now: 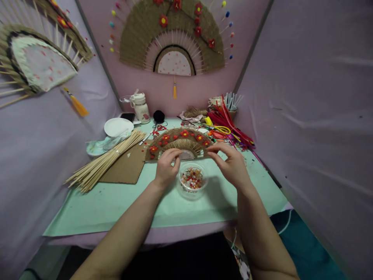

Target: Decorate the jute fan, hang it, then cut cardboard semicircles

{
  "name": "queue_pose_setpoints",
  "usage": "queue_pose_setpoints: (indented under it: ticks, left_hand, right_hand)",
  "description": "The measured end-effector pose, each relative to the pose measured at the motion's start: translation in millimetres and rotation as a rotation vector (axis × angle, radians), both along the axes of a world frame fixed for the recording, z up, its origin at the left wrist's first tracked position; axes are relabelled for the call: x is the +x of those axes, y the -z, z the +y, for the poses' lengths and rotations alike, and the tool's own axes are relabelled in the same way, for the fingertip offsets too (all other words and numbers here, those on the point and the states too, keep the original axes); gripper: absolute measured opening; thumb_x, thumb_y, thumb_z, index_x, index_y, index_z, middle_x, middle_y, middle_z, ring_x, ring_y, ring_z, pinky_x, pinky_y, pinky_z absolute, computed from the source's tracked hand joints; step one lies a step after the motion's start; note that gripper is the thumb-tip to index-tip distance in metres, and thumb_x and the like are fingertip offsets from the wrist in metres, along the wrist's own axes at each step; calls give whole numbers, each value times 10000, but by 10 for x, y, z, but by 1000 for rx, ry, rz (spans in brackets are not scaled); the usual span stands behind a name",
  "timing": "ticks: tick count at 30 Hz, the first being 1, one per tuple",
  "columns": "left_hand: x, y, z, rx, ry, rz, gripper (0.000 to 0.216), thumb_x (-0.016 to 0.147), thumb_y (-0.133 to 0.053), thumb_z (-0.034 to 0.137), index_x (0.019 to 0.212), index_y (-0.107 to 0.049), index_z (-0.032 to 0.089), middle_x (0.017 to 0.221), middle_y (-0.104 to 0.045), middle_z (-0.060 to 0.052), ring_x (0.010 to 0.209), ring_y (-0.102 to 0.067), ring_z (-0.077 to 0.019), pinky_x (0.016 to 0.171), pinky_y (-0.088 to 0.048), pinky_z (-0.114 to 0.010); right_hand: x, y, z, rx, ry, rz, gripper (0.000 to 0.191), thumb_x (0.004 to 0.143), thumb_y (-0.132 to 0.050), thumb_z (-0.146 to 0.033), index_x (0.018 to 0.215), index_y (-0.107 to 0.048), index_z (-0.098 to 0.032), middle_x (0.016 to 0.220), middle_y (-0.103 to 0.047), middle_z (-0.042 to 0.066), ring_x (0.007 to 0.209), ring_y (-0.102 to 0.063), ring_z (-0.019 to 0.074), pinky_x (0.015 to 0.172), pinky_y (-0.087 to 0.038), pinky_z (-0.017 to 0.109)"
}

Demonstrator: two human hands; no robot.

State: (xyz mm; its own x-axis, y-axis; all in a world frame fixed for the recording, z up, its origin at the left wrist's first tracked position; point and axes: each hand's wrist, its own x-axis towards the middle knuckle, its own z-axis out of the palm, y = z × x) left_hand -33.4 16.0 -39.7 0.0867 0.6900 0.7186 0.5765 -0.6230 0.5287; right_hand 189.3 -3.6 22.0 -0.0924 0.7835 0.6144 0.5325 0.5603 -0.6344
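Observation:
A half-round jute fan point(180, 143) with red flowers lies on the mint green table cover point(122, 202). My left hand point(167, 166) rests at the fan's lower middle, fingers curled and pinched on something I cannot make out. Over the fan's right end hovers my right hand point(230, 163), its fingers bent with the fingertips pinched together. Between both hands stands a small clear bowl of red and white beads point(192, 179).
A bundle of bamboo sticks point(107, 161) lies on brown cardboard point(125, 167) to the left. Behind are a white plate point(118, 126), a jar point(141, 107), black yarn point(159, 116), scissors point(223, 129) and red pipe cleaners point(230, 124). Finished fans hang on the walls.

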Motion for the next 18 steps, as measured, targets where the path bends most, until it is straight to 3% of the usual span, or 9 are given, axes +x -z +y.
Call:
queue_pose_setpoints:
  ticks: [3, 8, 14, 18]
  left_hand:
    - [8, -131, -56, -68, 99, 114, 136, 865, -566, 203, 892, -699, 193, 913, -694, -60, 907, -627, -198, 840, -493, -337]
    - [118, -323, -109, -250, 313, 619, 110, 822, -641, 201, 769, -735, 225, 805, -661, -44, 845, -606, -218, 777, -433, -341]
    - [390, -516, -51, -274, 358, 1100, 138, 783, -612, 119, 732, -740, 125, 776, -681, -125, 820, -612, -263, 665, -381, -359]
    - [483, -537, 4, -255, 360, 1208, 117, 770, -637, 111, 771, -753, 94, 776, -702, -160, 815, -626, -276, 621, -350, -350]
  right_hand:
    - [74, 169, -220, -36, 42, -80, 110, 873, -636, -326, 864, -705, -241, 854, -719, 31, 820, -649, 208, 788, -473, 359]
    - [264, 378, -484, -79, 185, 8, 120, 877, -629, -347, 865, -695, -247, 874, -722, 35, 832, -658, 216, 795, -481, 370]
    - [347, 410, -605, -159, 233, 55, 135, 882, -629, -344, 889, -696, -228, 924, -724, 47, 904, -662, 218, 861, -478, 377]
    - [413, 440, -609, -154, 239, 95, 113, 878, -638, -319, 878, -699, -224, 918, -724, 38, 892, -666, 199, 852, -487, 344]
